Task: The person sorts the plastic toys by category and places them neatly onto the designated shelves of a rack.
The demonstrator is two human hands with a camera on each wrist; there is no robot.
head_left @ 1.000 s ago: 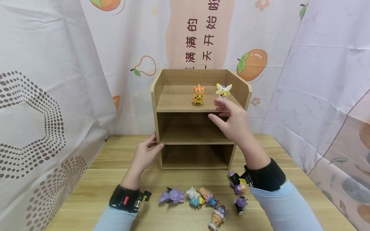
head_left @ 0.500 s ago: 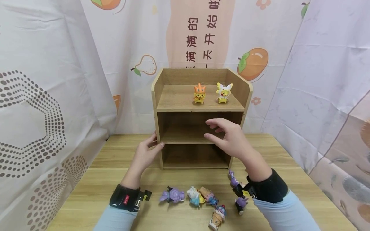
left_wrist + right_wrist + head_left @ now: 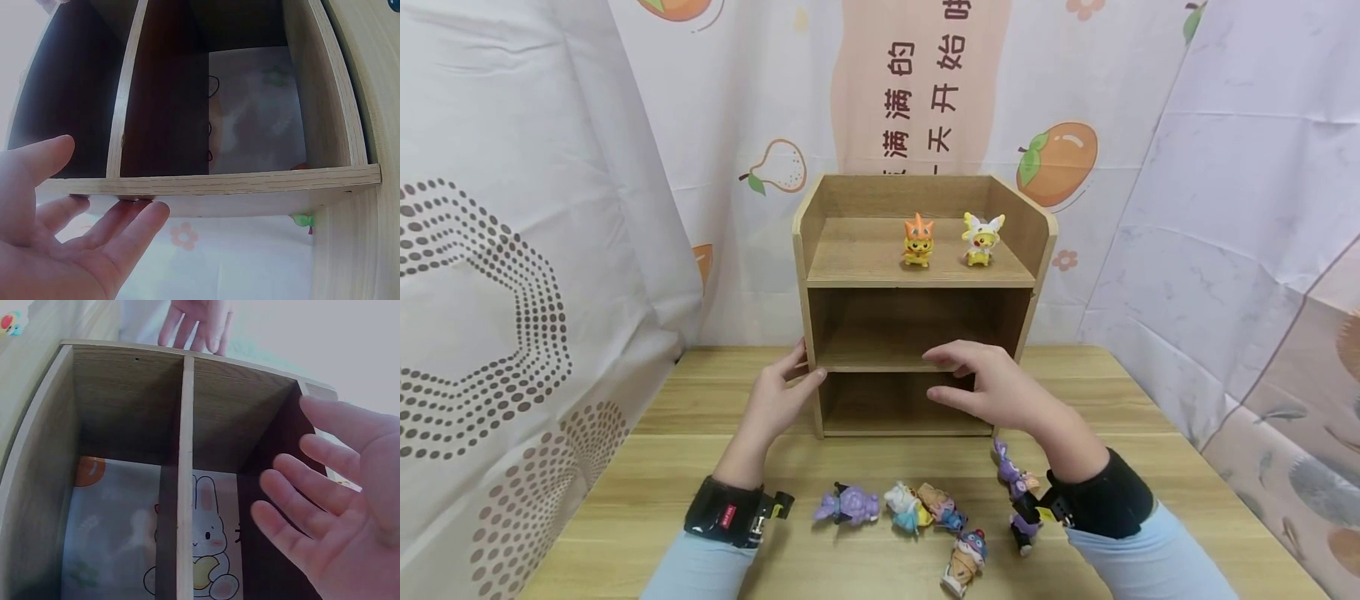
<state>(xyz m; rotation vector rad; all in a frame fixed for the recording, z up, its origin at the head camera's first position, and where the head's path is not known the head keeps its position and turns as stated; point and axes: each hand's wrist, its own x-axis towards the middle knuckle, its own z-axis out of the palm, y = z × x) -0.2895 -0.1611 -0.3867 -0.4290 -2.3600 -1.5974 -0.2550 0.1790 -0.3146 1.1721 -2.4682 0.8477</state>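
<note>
A three-level wooden shelf (image 3: 917, 367) stands on the table. My left hand (image 3: 778, 400) touches its left side panel, fingers against the outer face and thumb crossing the front edge. My right hand (image 3: 981, 379) holds nothing; its fingers are spread and slightly bent in front of the middle and lower compartments. On the top board stand a yellow figurine with an orange hood (image 3: 918, 242) and a yellow figurine with a white winged hood (image 3: 981, 240). In the right wrist view, the right fingers (image 3: 300, 487) overlap the shelf opening.
On the table (image 3: 662, 467) lie a purple figurine (image 3: 850, 506), a white-and-teal one (image 3: 907, 508), a brown-and-blue one (image 3: 942, 507) and an ice-cream-cone one (image 3: 964, 562). Two purple figurines, (image 3: 1009, 468) upper and lower, lie near the right wrist, partly covered by its camera.
My right hand has come down from beside the white-hooded figurine to the front of the lower compartments. That figurine, partly covered before, now shows whole. My left hand stays at the side panel.
</note>
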